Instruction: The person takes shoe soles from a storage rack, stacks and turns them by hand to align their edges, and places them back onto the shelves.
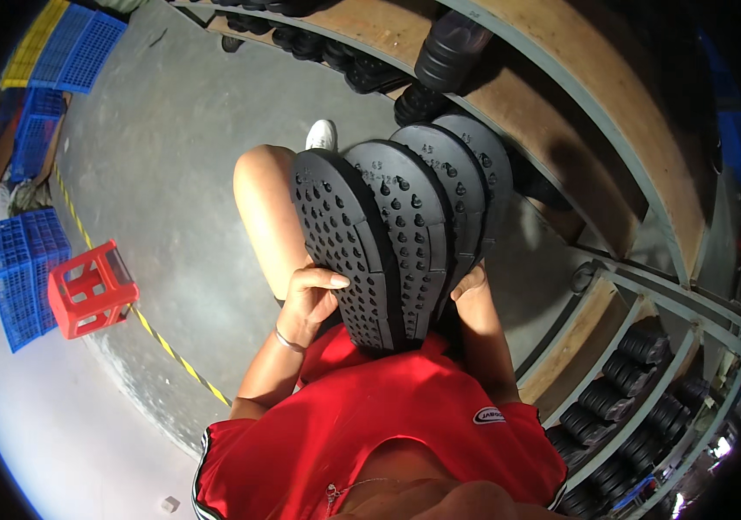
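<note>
Nearest: the wearer's red shirt (370, 390), with a thin necklace (332, 492) at the collar. Both forearms reached forward from it, a pale bracelet (290, 342) on the left wrist.

Left hand (308, 295): grasping, thumb laid across the studded face of the leftmost sole, low on its outer edge. Right hand (472, 282): closed at the lower right edge of the fan; most of its fingers were hidden behind, so which soles it pressed could not be told.

Black soles (344, 243): four, held between the two hands just beyond the shirt, over the lap. They stood on end, fanned and overlapping, rounded ends away from the body, narrower ends gathered near the shirt. Drop-shaped studs covered the visible faces; the rightmost was largely masked by its neighbours.

Beyond, left of the soles: a bare leg (262, 204), knee bent, and a white shoe (323, 134) on the grey floor (171, 165).

To the right, a low rack (574, 342) bore rows of dark bundles (604, 399). Off left, a red stool (93, 290) sat beside yellow-and-black tape (181, 364), near blue crates (28, 273). Farther, upper right: wooden shelving (552, 104) with a wrapped black bundle (451, 56).
</note>
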The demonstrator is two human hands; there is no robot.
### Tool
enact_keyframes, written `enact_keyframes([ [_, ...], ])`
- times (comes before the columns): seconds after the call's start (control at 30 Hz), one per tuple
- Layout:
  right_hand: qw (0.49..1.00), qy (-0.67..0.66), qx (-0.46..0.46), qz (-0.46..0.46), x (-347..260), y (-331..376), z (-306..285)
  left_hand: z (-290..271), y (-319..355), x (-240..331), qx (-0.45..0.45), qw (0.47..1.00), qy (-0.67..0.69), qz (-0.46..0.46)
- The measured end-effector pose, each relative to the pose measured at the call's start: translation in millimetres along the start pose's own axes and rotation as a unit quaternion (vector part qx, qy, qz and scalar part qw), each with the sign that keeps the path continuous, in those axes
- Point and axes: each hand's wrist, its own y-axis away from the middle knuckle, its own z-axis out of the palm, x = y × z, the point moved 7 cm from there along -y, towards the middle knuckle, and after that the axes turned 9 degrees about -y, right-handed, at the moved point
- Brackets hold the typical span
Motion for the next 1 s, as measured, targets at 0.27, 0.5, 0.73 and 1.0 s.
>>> enact_keyframes([
  [0.27,1.0,-0.002,-0.005,-0.016,3,1,-25,35,3,11,0.014,0.988,-0.157,0.004],
  [0.5,1.0,-0.023,-0.019,-0.005,4,8,-32,83,6,9,-0.049,0.908,-0.396,0.13],
  [0.73,0.992,-0.036,-0.014,0.12,-23,0,43,66,4,19,-0.026,0.902,-0.384,0.197],
  [1.0,0.912,0.285,-0.05,0.291,-44,-11,132,39,-3,10,-0.116,0.936,-0.303,0.133],
])
